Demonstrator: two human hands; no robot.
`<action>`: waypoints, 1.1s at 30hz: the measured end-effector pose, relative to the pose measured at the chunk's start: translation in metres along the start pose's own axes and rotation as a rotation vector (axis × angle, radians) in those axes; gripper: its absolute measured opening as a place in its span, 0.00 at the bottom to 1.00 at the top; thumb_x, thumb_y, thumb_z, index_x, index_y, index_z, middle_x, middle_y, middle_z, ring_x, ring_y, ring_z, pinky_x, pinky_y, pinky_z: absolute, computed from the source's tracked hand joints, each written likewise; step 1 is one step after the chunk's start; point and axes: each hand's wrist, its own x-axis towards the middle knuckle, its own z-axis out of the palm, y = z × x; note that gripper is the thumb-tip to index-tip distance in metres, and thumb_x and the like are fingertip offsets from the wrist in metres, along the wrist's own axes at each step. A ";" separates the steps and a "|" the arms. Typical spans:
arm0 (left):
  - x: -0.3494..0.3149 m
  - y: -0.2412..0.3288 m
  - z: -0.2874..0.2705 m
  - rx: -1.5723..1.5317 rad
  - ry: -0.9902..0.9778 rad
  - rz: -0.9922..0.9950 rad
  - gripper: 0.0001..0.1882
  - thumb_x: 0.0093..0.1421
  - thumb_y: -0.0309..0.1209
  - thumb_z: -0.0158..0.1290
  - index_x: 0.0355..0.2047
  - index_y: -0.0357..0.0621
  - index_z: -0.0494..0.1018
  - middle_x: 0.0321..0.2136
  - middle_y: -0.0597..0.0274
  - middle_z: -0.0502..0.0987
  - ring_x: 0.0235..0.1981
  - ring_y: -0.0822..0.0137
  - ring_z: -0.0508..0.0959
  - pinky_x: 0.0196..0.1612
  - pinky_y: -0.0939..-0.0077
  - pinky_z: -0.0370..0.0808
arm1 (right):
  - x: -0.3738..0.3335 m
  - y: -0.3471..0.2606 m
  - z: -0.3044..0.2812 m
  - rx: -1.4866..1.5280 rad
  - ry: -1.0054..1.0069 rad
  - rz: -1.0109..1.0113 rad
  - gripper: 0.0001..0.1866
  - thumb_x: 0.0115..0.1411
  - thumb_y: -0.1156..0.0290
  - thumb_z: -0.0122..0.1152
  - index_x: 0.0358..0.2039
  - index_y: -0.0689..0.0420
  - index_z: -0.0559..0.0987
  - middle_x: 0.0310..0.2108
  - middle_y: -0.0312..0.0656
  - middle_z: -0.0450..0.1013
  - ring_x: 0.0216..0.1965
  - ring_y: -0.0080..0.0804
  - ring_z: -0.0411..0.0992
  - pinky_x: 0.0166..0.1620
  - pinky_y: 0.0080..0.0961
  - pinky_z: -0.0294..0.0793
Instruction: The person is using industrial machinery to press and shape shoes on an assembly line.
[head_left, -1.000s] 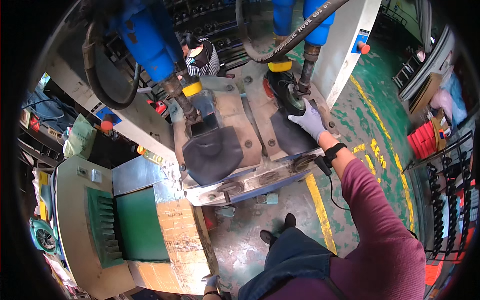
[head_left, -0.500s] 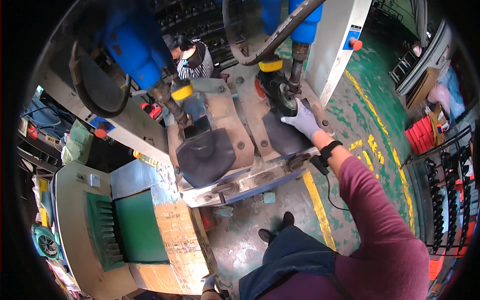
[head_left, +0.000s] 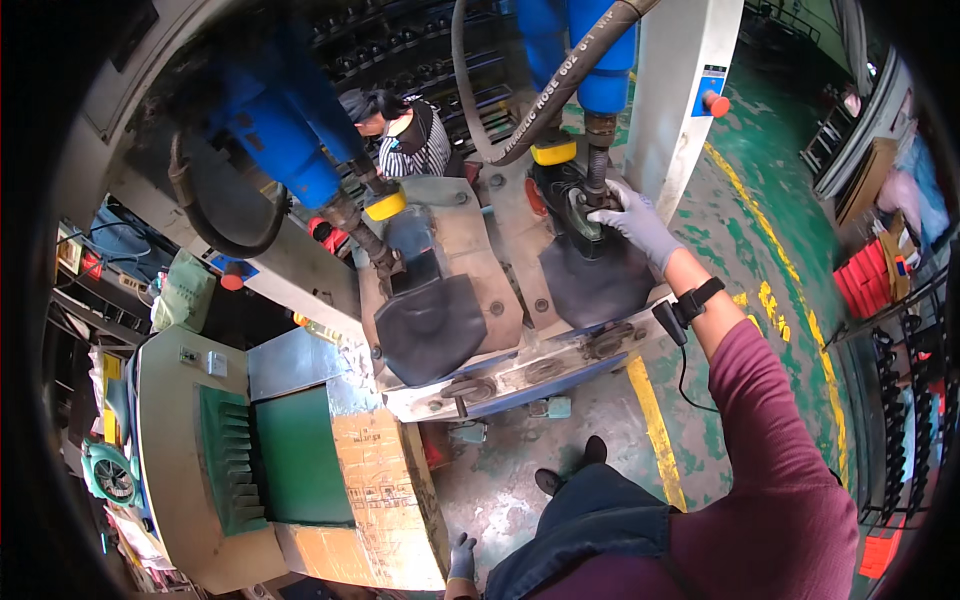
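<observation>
My right hand (head_left: 640,228), in a pale grey glove, is at the right-hand press station. Its thumb and fingers close about the side of a black shoe (head_left: 582,222), right beside the metal press rod (head_left: 598,165) that comes down on the shoe. Part of the shoe is hidden by the rod and my fingers. A dark flat pad (head_left: 595,285) lies in front of the shoe. Low in the picture, my left hand (head_left: 462,560), also gloved, hangs beside the cardboard-covered bench (head_left: 400,480). Its fingers are loosely apart, with nothing seen in them.
At the left station, a second rod (head_left: 370,240) and dark pad (head_left: 430,330) show no shoe. Blue cylinders (head_left: 270,130) and a thick hose (head_left: 570,75) hang above. A white post with a red button (head_left: 715,104) stands right. Another person (head_left: 412,140) sits behind the press.
My right hand has drawn its fingers in around the shoe beside the rod. My left hand shows more fully at the bottom. The whole view has shifted slightly.
</observation>
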 end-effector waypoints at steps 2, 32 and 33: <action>0.001 -0.003 0.005 0.024 -0.014 0.012 0.35 0.54 0.33 0.55 0.61 0.32 0.63 0.55 0.48 0.71 0.51 0.58 0.71 0.49 0.71 0.68 | 0.004 -0.002 0.000 0.014 -0.047 0.005 0.34 0.50 0.64 0.70 0.58 0.55 0.71 0.47 0.46 0.77 0.50 0.36 0.74 0.55 0.29 0.69; 0.011 -0.012 -0.106 0.778 0.722 0.033 0.46 0.51 0.42 0.55 0.68 0.45 0.51 0.70 0.49 0.45 0.68 0.45 0.51 0.67 0.56 0.53 | -0.365 0.088 0.031 -0.156 -0.382 0.747 0.23 0.60 0.51 0.60 0.22 0.61 0.78 0.16 0.37 0.70 0.19 0.24 0.68 0.26 0.27 0.68; 0.025 -0.012 -0.103 0.709 0.613 0.026 0.46 0.51 0.40 0.55 0.68 0.44 0.51 0.70 0.45 0.44 0.69 0.45 0.49 0.68 0.56 0.53 | -0.405 0.103 0.023 -0.012 -0.428 0.836 0.21 0.60 0.53 0.59 0.24 0.61 0.79 0.18 0.36 0.72 0.18 0.23 0.68 0.23 0.25 0.68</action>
